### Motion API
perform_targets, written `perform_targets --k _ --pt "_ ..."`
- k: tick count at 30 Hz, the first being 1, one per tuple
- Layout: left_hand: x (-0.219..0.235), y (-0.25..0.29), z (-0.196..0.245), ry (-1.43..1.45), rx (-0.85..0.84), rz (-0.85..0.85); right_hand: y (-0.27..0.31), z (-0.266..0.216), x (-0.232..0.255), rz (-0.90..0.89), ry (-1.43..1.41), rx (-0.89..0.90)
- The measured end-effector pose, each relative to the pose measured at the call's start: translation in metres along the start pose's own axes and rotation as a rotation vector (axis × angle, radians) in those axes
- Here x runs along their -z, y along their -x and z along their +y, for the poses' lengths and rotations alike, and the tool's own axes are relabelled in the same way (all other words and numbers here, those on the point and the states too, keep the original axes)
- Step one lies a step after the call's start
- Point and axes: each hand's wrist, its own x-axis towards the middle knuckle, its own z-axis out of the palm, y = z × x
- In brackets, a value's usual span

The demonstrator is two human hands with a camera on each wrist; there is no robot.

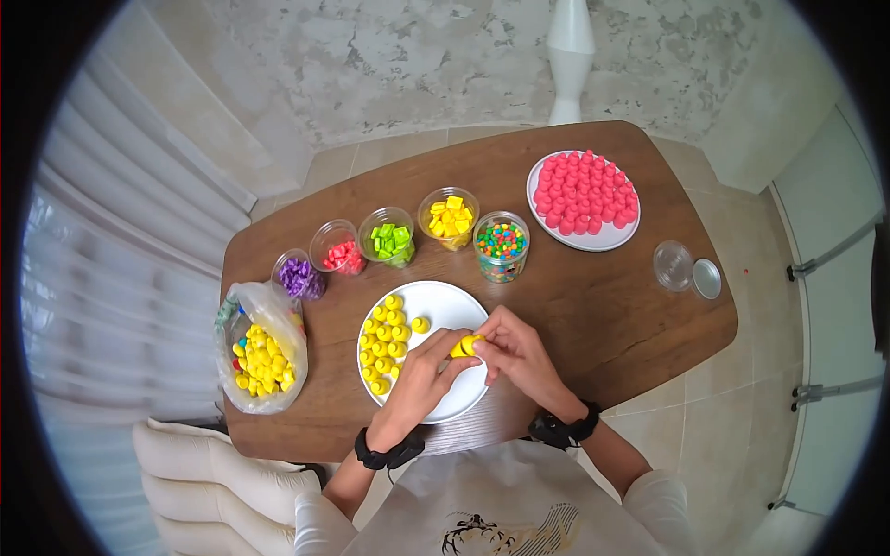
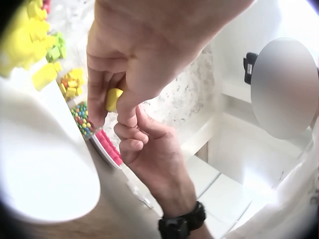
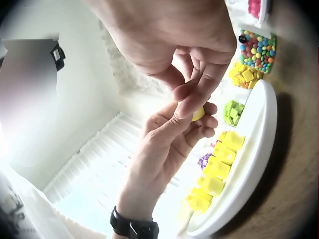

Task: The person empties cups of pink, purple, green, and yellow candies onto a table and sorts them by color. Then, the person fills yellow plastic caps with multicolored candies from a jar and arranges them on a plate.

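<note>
Both hands meet over the right half of a white plate (image 1: 443,298), holding a small yellow piece (image 1: 466,346) between them. My left hand (image 1: 428,372) grips its body, which shows between thumb and fingers in the left wrist view (image 2: 114,99). From the other side, the fingertips of my right hand (image 1: 521,357) pinch at its top, partly hiding it in the right wrist view (image 3: 198,114). On the plate's left half stand several yellow knobbed pieces (image 1: 380,345) in rows, with one (image 1: 420,325) set apart.
Left of the plate, an open plastic bag (image 1: 263,357) holds more yellow pieces. Behind stand cups of purple (image 1: 298,278), red (image 1: 343,257), green (image 1: 390,241) and yellow (image 1: 451,221) bits, and a jar of coloured candies (image 1: 502,244). Pink pieces (image 1: 584,193) fill another plate; lids (image 1: 706,278) lie right.
</note>
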Motion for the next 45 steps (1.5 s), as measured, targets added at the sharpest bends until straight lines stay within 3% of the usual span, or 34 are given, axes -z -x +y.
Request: perform_targets --k 3,7,9,10,12,15,19,21,25,29,33,35,38,39,43,45 --pt "0.0 -0.014 0.003 0.066 -0.001 -0.066 0.006 -0.006 0.017 0.007 -0.233 -0.06" --pt "0.008 -0.064 0.012 0.007 -0.071 0.08 0.014 -0.003 0.027 0.172 -0.227 0.004" --pt "0.013 -0.097 0.016 -0.265 -0.288 0.192 0.015 -0.002 0.026 0.177 -0.228 0.0" --pt "0.013 -0.112 0.015 -0.269 -0.293 0.193 0.016 -0.001 0.025 0.177 -0.23 0.007" --pt "0.01 -0.134 0.011 -0.592 -0.441 0.196 0.018 0.001 0.022 0.163 -0.175 0.014" --pt "0.012 -0.144 0.01 -0.637 -0.453 0.159 0.021 0.001 0.023 0.209 -0.118 0.047" --pt "0.013 -0.116 0.021 -0.474 -0.403 0.187 0.022 -0.004 0.03 0.273 -0.128 0.083" --pt "0.01 -0.092 0.023 -0.203 -0.35 0.075 0.022 -0.013 0.027 0.346 -0.156 0.132" --pt "0.002 -0.052 0.035 -0.026 -0.256 -0.037 0.02 -0.02 0.015 0.353 -0.138 0.185" --pt "0.006 -0.032 0.038 -0.039 -0.112 -0.054 0.019 -0.021 0.004 0.248 -0.008 0.208" --pt "0.009 -0.017 0.03 -0.057 -0.219 0.012 0.019 -0.018 -0.006 0.197 0.145 0.22" --pt "0.009 -0.009 0.023 -0.056 -0.166 0.04 0.016 -0.006 -0.009 0.162 0.176 0.262" --pt "0.014 0.007 0.005 -0.047 -0.108 0.024 0.011 0.002 -0.02 0.117 0.278 0.103" --pt "0.021 0.014 -0.003 -0.052 -0.092 0.052 0.011 0.005 -0.026 0.084 0.28 0.105" --pt "0.081 0.051 -0.053 -0.257 0.241 0.687 0.011 0.015 -0.034 0.026 0.404 0.058" --pt "0.127 0.07 -0.087 -0.396 0.333 0.957 0.009 0.017 -0.03 -0.107 0.654 0.063"
